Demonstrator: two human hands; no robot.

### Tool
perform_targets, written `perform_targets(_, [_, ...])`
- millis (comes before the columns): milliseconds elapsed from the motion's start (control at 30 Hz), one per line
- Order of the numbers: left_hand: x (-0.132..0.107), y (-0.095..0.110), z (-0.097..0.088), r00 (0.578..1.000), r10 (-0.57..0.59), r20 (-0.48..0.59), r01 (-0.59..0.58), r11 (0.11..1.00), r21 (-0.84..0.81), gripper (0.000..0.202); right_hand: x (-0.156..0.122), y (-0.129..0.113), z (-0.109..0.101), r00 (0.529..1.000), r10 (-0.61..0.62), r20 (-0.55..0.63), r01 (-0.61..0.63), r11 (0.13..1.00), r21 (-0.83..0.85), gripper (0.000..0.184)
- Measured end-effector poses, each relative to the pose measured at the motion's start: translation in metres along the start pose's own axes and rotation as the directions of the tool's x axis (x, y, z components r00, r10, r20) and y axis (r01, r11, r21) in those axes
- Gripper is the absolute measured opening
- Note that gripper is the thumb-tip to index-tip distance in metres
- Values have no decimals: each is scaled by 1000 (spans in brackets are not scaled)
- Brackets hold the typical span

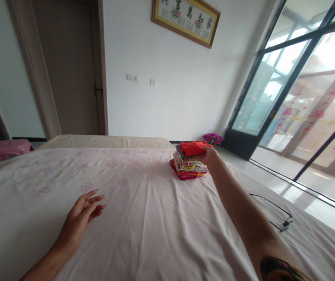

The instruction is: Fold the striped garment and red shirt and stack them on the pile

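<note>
A stack of folded cloths (188, 167) in many colours stands toward the far right of the cloth-covered surface (138, 218). On its top lies a folded red cloth (193, 148). My right hand (209, 155) reaches out to the stack and grips the red cloth by its right edge, thumb on top; its other fingers are partly hidden. Over the nearer left part of the surface, my left hand (82, 212) is apart from the stack, its fingers loosely spread and holding nothing.
A pair of glasses (286, 224) lies to the right of my right forearm. A pink plastic stool (8, 150) stands at the far left. Behind the stack are purple flowers (213, 138). A glass door (273, 89) is on the right, a brown door (68, 70) on the left.
</note>
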State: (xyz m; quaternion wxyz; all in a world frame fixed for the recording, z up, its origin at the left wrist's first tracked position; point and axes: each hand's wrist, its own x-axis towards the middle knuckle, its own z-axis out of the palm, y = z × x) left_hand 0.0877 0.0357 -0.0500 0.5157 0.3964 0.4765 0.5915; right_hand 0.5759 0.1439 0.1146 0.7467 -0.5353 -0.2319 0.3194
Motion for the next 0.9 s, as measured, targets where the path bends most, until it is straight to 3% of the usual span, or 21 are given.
perform_targets(100, [1,-3,-2,999,11,30,-12,999,41,67,-11,2,-14,998,39,-56,-39,999,-13,15])
perform_targets(167, [2,-4,-3,999,18,44,-21,997,73,66,-17,3,-20,984,-108,-139,99,993,-71,23])
perform_targets(233, [2,-5,-4,998,25,56,-30,994,106,64,-20,4,-19,917,-365,-158,328,918,-222,34])
perform_targets(300, [1,-5,-4,997,32,73,-42,989,143,62,-21,4,-10,809,-588,-11,527,732,-432,44])
perform_targets(400, [1,-4,-3,993,46,107,-67,976,205,60,-18,5,9,669,-663,336,649,301,-699,51])
perform_targets(433, [1,-3,-2,992,52,115,-76,972,224,60,-16,6,14,651,-627,428,642,154,-751,51])
perform_targets(500, [1,-3,0,991,68,120,-96,964,249,58,-12,13,19,668,-463,583,622,-82,-778,47])
perform_targets(567, [2,-2,1,989,82,121,-112,958,263,56,-8,23,20,696,-248,674,636,-224,-739,39])
perform_targets(633, [2,-2,2,988,86,125,-117,955,272,54,-6,33,19,705,-129,698,646,-291,-706,33])
perform_targets(733, [0,-1,2,989,76,130,-110,955,276,51,-5,36,20,685,-127,718,652,-333,-681,31])
perform_targets(800, [0,-1,2,988,73,138,-109,957,268,51,-8,30,23,679,-144,720,660,-311,-684,31])
perform_targets(900, [1,-2,0,984,56,167,-100,959,264,50,-25,21,28,652,-339,678,659,-188,-728,36])
